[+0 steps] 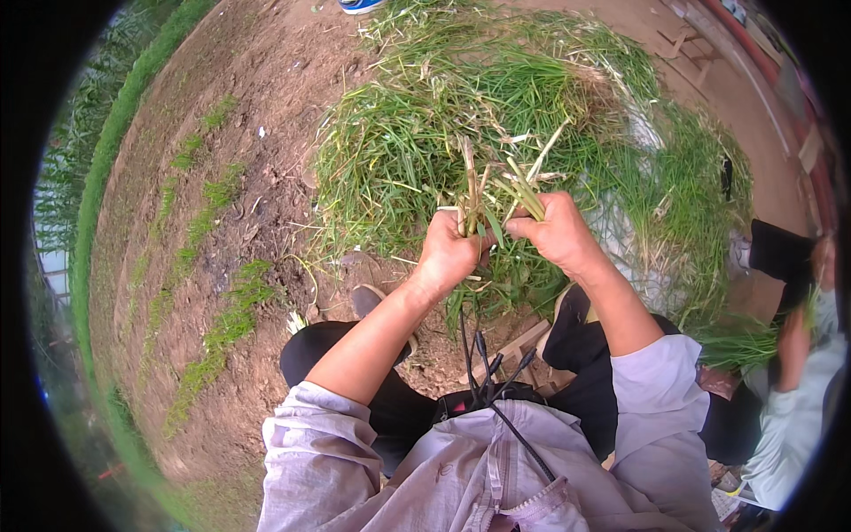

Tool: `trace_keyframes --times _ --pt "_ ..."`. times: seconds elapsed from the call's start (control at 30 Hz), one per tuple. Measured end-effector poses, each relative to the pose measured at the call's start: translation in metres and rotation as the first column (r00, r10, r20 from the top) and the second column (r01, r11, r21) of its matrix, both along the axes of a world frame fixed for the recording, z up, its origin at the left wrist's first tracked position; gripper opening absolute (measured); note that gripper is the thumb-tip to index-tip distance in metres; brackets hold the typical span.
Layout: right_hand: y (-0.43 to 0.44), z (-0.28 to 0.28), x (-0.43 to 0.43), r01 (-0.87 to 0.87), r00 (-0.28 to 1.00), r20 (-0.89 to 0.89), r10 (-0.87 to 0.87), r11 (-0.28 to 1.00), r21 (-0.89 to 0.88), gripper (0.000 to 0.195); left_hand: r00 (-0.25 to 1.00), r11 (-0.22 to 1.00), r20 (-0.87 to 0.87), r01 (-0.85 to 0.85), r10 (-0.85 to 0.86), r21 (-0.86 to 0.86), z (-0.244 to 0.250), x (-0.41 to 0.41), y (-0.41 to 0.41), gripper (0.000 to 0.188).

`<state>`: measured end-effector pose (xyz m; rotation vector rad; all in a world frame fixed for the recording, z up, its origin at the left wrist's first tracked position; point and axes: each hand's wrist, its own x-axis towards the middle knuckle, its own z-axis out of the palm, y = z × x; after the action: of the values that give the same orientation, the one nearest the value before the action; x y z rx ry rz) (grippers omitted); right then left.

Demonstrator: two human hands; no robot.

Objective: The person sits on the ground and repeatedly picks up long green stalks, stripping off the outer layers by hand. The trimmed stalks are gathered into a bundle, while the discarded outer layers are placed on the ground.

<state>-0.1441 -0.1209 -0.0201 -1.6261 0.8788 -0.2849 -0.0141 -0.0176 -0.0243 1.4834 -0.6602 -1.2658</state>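
Both my hands are in front of me, close together above a heap of long green leafy stalks (399, 146). My left hand (450, 249) is closed around a few brownish, dry-ended stems (471, 183) that stick up from the fist, with green leaves hanging below. Just right of it, my right hand (555, 229) grips several pale green stalks (524, 189), their ends pointing up and left. The fingertips of the two hands nearly meet; whether they touch I cannot tell. Loose pale husks and yellowed leaves lie across the heap behind the hands.
At right sits another person, whose forearm (794, 346) is beside a green bunch (738, 342). A blue shoe (361, 5) shows at the top edge. Bare soil (266, 133) with low green plants (243, 299) spreads left. Between my shoes lies a wooden piece (512, 349); black cables (488, 372) hang at my waist.
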Motion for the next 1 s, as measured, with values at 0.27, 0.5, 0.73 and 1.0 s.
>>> trace_keyframes --times 0.27,0.5,0.73,1.0 --pt "0.002 0.01 0.002 0.083 0.995 0.043 -0.089 0.99 0.112 0.01 0.988 1.0 -0.156 -0.013 0.009 -0.019 0.004 0.0 -0.001 0.012" --pt "-0.007 0.019 -0.002 0.187 0.981 0.007 -0.193 0.959 0.214 0.009 0.991 1.0 -0.134 -0.021 0.024 0.023 0.003 0.001 -0.001 0.023" --pt "0.005 0.006 -0.001 0.064 0.993 0.096 -0.074 0.993 0.103 0.014 0.968 0.998 -0.242 -0.064 0.067 0.022 0.005 -0.001 -0.002 0.014" --pt "-0.011 0.018 -0.005 0.095 0.995 0.015 -0.098 0.989 0.115 0.005 0.976 0.996 -0.199 -0.08 0.089 0.051 0.003 0.005 0.001 0.013"
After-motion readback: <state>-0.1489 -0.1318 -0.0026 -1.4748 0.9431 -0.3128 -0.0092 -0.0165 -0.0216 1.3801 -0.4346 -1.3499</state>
